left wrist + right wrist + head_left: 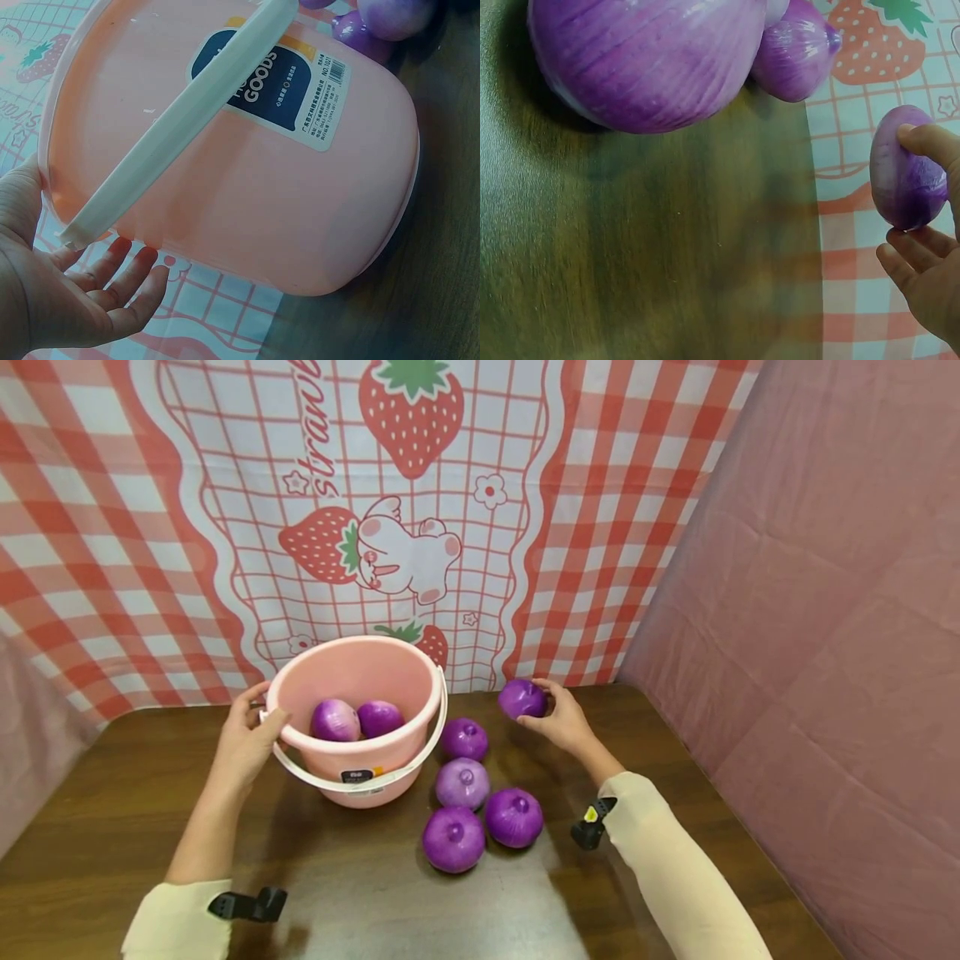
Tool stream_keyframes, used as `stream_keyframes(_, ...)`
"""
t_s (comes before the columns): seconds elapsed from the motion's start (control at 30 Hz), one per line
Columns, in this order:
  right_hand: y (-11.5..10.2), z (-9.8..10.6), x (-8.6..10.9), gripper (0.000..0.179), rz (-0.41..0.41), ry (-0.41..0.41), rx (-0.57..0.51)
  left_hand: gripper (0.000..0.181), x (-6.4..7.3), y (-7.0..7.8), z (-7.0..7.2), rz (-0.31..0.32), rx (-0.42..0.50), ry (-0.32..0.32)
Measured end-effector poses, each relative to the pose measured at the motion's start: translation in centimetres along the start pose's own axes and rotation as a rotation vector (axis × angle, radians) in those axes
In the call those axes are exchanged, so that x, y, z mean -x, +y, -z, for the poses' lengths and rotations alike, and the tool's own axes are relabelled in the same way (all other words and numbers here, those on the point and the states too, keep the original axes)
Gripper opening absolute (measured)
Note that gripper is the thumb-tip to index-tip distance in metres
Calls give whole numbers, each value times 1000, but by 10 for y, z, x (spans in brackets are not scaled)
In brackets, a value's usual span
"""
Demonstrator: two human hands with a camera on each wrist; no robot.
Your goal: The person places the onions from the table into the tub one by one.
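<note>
My left hand (246,739) grips the rim of a pink plastic bucket (367,652) at its left side, thumb over the edge and fingers against the outer wall (225,202). The bucket tilts toward me, its white handle (360,787) hanging down in front. Inside lie two purple onions, a paler one (335,721) and a darker one (380,718). To the right, my right hand (562,718) holds another purple onion (522,700) between thumb and fingers, above the back of the table. The right wrist view shows this onion (907,172) from the side.
Several purple onions stand close together right of the bucket, the nearest (453,839) toward the front and the farthest (465,739) beside the bucket. They rest on a brown wooden table (360,893). A strawberry-print cloth (412,485) hangs behind its back edge.
</note>
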State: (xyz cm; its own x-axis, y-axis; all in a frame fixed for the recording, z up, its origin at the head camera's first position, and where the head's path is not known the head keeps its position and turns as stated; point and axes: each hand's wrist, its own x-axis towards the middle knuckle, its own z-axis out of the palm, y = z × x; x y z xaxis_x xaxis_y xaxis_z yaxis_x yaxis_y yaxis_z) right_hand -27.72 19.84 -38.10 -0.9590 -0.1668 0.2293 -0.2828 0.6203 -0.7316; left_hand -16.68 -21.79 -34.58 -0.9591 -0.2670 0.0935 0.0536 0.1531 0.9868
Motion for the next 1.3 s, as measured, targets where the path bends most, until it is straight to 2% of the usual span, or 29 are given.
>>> stream_keyframes(0.37, -11, 8, -1, 69, 33, -16, 30, 61, -1, 1, 0, 9, -10, 9)
stream_keyframes(0.8, -25, 15, -8, 69, 77, -26, 8, 61, -1, 1, 1, 14, -18, -1)
stream_keyframes(1.1, -37, 17, -8, 67, 80, -35, 23, 62, -1, 1, 0, 21, -53, 0)
stream_keyframes(1.3, -48, 21, -7, 68, 66, -60, -15, 63, -1, 2, 0, 27, -49, 0)
